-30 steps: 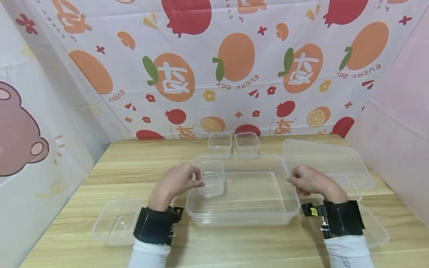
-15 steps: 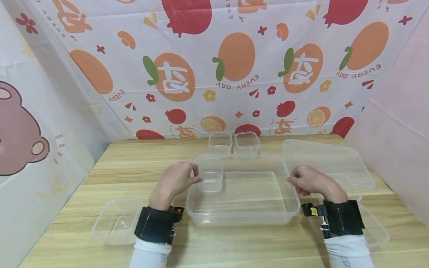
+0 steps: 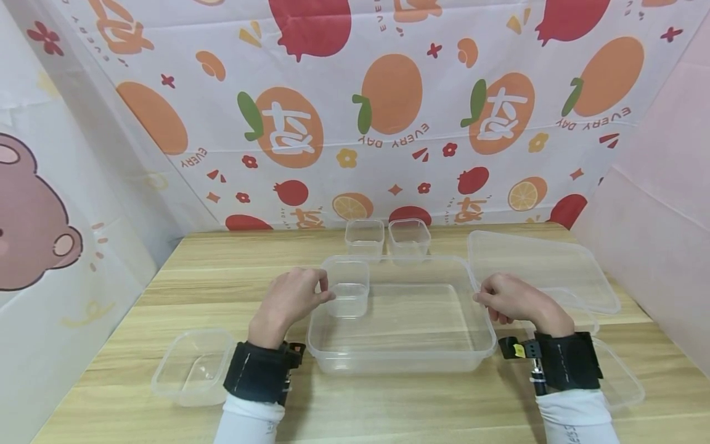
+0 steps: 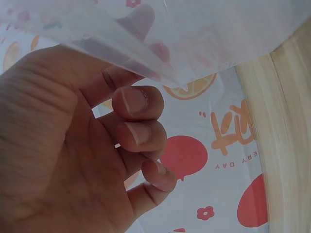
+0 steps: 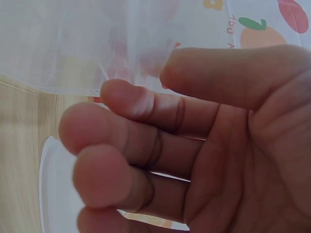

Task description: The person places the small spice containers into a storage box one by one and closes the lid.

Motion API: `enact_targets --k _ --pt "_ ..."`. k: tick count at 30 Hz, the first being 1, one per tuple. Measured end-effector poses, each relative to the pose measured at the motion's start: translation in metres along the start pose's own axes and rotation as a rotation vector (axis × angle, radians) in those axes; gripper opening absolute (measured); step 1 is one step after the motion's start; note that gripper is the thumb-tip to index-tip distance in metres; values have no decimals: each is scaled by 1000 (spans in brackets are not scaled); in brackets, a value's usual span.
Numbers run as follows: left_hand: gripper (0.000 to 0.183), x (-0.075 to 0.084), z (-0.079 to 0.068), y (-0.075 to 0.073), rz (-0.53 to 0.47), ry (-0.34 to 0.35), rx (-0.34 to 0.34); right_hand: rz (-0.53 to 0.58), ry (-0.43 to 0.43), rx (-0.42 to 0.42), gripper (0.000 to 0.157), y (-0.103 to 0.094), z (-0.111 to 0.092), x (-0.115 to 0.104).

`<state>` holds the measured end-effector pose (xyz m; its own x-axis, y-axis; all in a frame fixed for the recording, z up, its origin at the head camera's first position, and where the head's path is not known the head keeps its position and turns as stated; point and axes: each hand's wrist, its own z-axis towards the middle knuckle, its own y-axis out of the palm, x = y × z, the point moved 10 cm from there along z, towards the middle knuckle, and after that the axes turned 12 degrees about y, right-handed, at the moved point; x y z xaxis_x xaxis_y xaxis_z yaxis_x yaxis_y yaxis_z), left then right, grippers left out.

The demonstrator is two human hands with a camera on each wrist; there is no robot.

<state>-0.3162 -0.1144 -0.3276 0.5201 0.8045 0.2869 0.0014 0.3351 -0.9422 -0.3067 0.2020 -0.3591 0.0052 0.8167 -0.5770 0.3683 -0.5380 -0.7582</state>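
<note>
A large clear plastic container (image 3: pixel 410 364) lies in the middle of the table. Inside its far left corner is a small clear container (image 3: pixel 349 302), upright. My left hand (image 3: pixel 291 302) reaches over the left rim and pinches the small container's left side. In the left wrist view, the thumb and index finger show through clear plastic, and the other fingers (image 4: pixel 141 99) curl loosely outside it. At the large container's right rim, my right hand (image 3: pixel 516 302) pinches the edge with thumb and index finger. Its remaining fingers (image 5: pixel 102 174) are bent beside the wall.
Two more small clear containers (image 3: pixel 364 237) stand side by side behind the large one. Another clear container (image 3: pixel 194 370) sits at the left front. A large lid (image 3: pixel 538 265) lies at the back right, with smaller lids (image 3: pixel 618 376) partly under the right arm. Printed cloth hangs behind.
The small container has moved slightly away from me, into the far left corner, and now stands more level. My left hand shifted a little with it. The right hand has stayed put.
</note>
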Motion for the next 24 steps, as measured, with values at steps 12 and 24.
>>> enact_targets --k 12,24 --pt "17 3 -4 -12 -58 26 41 -10 -16 0 28 0 0 0" --pt "13 5 -14 -31 -44 35 64 -7 -12 -6 27 -1 0 -2"
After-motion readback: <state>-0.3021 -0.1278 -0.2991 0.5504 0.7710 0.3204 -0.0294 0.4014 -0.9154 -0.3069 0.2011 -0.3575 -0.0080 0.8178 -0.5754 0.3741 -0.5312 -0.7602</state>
